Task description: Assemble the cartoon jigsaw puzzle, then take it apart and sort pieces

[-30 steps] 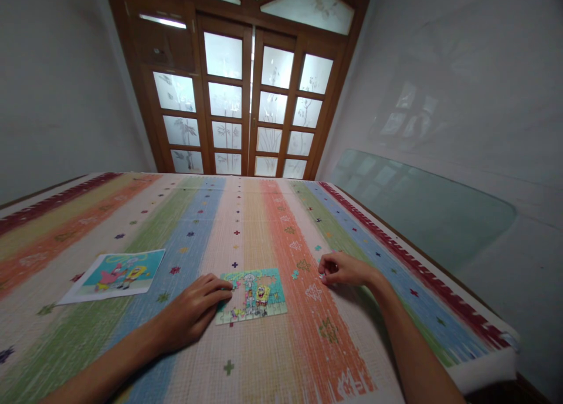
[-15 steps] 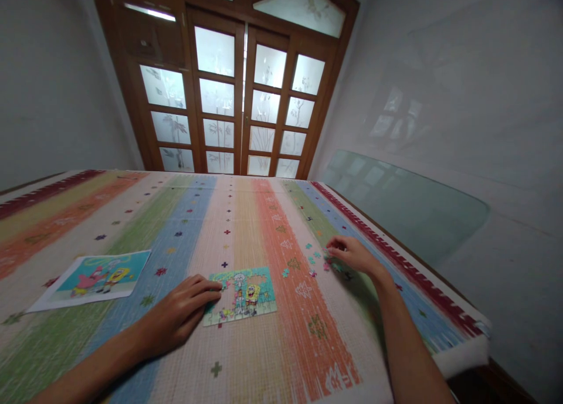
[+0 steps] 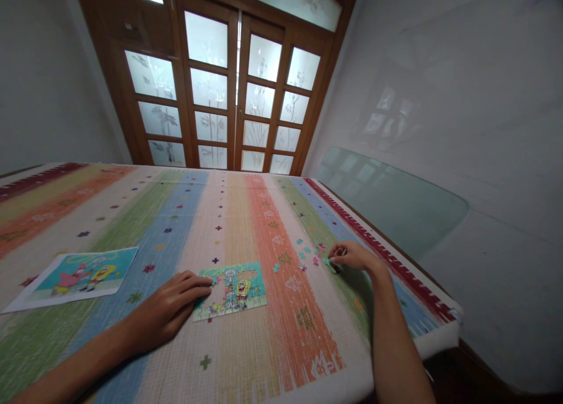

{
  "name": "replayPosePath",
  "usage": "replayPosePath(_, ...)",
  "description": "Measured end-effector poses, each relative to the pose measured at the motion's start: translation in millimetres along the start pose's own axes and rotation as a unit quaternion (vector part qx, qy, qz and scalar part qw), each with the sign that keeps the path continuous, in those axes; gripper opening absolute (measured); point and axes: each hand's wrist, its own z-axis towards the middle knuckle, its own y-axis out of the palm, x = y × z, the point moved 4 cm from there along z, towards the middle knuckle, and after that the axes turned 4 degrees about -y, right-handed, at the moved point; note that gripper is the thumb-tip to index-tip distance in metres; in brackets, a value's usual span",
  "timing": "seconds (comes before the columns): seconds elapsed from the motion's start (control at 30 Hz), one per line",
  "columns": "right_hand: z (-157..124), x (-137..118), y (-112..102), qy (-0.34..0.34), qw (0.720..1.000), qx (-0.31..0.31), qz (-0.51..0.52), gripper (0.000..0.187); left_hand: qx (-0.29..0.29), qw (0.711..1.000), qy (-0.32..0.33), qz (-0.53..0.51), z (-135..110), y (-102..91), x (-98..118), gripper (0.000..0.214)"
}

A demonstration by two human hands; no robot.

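A small cartoon jigsaw puzzle (image 3: 235, 288), partly assembled, lies on the striped tablecloth (image 3: 246, 216). My left hand (image 3: 165, 313) rests flat beside its left edge, fingers stretched out and touching the puzzle's border. Several loose puzzle pieces (image 3: 308, 254) are scattered to the right of the puzzle. My right hand (image 3: 352, 256) reaches among them, fingers curled in a pinch over a piece near the table's right side; what it grips is too small to make out.
A printed cartoon reference picture (image 3: 74, 278) lies at the left of the table. The table's right edge (image 3: 422, 298) is close to my right hand. A glass pane (image 3: 396, 199) leans on the wall; wooden glazed doors (image 3: 229, 93) stand behind.
My right hand moved right and farther away, from beside the puzzle to the scattered pieces. The left hand stayed at the puzzle's edge. The camera view turned slightly right.
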Motion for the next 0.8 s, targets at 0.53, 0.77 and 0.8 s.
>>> replayPosePath(0.53,6,8,6,0.04,0.999,0.007,-0.027,0.005,-0.018,1.0,-0.016,-0.006,0,-0.7,-2,0.039)
replayPosePath(0.77,2,2,7,0.031,0.999,-0.014,-0.004,0.011,-0.014,1.0,-0.008,0.007,1,-1.5,-1,0.039)
replayPosePath(0.8,1,1,8,0.029,0.999,-0.02,0.002,0.013,-0.013,1.0,-0.004,0.009,1,-1.7,0,0.039)
